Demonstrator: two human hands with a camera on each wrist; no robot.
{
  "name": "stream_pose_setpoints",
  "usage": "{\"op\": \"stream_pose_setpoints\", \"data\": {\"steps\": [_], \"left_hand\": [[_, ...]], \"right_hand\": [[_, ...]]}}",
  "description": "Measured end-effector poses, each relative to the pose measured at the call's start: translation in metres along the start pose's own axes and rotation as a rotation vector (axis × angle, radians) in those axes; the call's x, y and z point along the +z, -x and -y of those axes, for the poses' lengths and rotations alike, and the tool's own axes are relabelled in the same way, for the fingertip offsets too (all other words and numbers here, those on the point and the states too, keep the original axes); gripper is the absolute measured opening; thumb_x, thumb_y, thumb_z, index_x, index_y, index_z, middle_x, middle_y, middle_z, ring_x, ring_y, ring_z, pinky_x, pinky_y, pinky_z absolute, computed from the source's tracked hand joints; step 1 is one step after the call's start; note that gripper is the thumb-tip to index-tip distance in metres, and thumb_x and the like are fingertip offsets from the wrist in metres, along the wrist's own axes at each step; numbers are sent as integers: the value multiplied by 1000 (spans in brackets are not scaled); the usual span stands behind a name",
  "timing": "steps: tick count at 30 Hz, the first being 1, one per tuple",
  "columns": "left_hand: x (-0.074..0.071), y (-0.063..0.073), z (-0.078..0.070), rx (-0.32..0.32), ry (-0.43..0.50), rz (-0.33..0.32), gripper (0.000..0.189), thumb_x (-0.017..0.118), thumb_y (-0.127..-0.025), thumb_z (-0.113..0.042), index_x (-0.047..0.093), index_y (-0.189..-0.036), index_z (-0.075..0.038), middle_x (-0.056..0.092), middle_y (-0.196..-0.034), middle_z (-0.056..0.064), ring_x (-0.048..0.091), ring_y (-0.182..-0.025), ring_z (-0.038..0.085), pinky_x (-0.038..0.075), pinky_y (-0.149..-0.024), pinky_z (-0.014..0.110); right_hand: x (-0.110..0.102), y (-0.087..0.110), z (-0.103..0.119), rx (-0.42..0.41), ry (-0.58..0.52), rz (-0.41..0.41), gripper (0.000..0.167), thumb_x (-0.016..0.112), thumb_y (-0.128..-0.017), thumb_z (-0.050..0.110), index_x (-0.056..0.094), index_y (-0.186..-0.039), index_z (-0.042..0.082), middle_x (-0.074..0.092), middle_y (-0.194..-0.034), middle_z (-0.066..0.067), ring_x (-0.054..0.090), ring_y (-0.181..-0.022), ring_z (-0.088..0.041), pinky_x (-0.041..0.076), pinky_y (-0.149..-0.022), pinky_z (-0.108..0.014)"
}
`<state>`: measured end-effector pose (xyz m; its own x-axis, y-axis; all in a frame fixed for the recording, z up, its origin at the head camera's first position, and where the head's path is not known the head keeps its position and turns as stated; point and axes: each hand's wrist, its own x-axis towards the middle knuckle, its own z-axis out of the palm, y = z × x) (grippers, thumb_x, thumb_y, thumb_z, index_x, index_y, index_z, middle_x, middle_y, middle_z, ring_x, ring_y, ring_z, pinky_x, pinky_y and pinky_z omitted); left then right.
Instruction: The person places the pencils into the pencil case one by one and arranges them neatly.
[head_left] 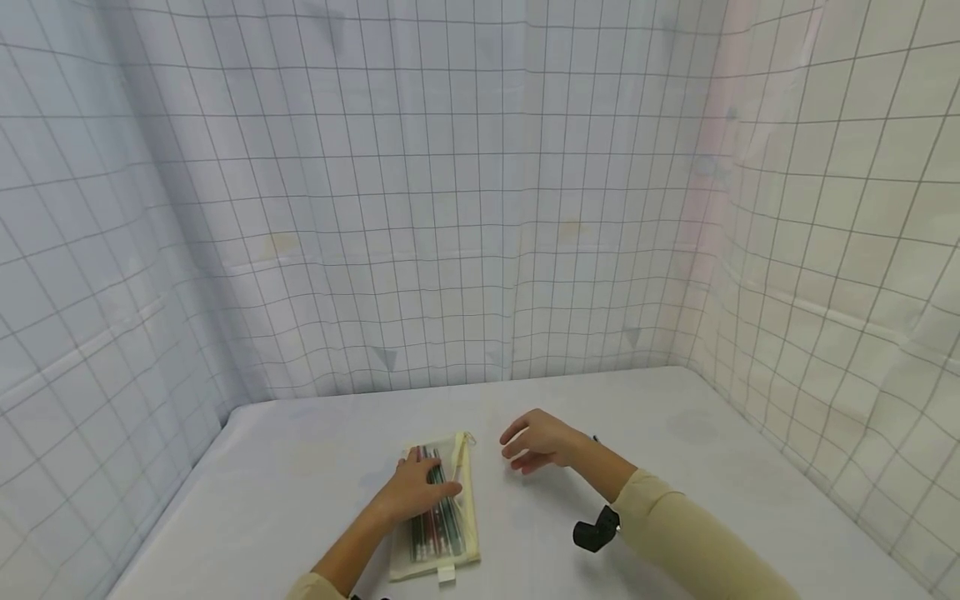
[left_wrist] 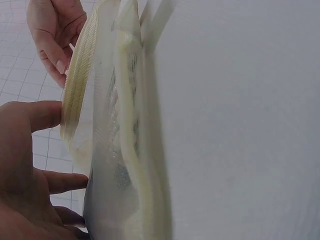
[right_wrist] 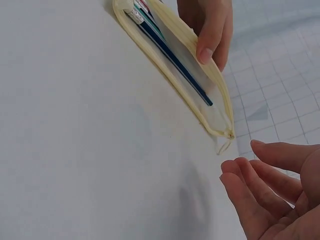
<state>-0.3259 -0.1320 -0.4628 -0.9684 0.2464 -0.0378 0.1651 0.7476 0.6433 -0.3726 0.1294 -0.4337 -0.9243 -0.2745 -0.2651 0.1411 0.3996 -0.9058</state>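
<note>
A see-through pouch [head_left: 471, 533] with pale yellow trim lies on the table. Several pencils [head_left: 427, 531] show inside it, dark ones and reddish ones. My left hand [head_left: 411, 490] rests on the pouch, fingers spread over its upper part. Its thumb touches the yellow zipper edge [left_wrist: 77, 95], seen in the left wrist view. My right hand [head_left: 542, 439] hovers to the right of the pouch, fingers loosely bent and holding nothing. In the right wrist view a small zipper pull [right_wrist: 224, 146] hangs at the pouch corner, apart from the right fingertips. Whether the zipper is fully undone is unclear.
A white table [head_left: 315, 475] carries the pouch. Grid-patterned white curtains [head_left: 480, 208] stand behind it and on both sides. A black device [head_left: 596, 529] sits at the right wrist. A small white tag [head_left: 446, 574] sticks out from the pouch's near edge.
</note>
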Motion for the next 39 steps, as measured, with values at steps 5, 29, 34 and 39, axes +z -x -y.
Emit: {"op": "stream_pose_setpoints", "data": {"steps": [5, 29, 34, 39], "left_hand": [[-1, 1, 1, -1, 17, 22, 74, 73, -93, -42, 52, -145, 7, 17, -158, 43, 14, -144, 66, 25, -106, 79], [0, 1, 6, 19, 63, 10, 75, 74, -92, -41, 51, -146, 7, 14, -160, 43, 12, -143, 66, 23, -105, 80], [0, 1, 5, 18, 54, 5, 79, 74, -91, -42, 48, -147, 9, 15, -160, 42, 13, -144, 65, 24, -106, 79], [0, 1, 4, 17, 32, -5, 90, 74, -91, -42, 38, -148, 17, 16, -159, 43, 15, -144, 64, 23, -109, 75]], "right_hand": [[-12, 5, -7, 11, 46, -29, 29, 80, -88, 3, 73, -116, -3, 72, -95, -11, 71, -68, -18, 59, -60, -30], [-83, 37, -41, 22, 18, -117, 34, 77, -91, 4, 68, -122, -8, 72, -100, -13, 73, -74, -23, 60, -61, -32], [-94, 42, -46, 24, 26, -143, 34, 77, -91, 4, 68, -121, -8, 72, -97, -13, 71, -71, -21, 60, -60, -32], [-106, 47, -52, 25, 14, -151, 36, 77, -91, 4, 67, -122, -10, 71, -97, -14, 71, -72, -21, 60, -62, -33]]}}
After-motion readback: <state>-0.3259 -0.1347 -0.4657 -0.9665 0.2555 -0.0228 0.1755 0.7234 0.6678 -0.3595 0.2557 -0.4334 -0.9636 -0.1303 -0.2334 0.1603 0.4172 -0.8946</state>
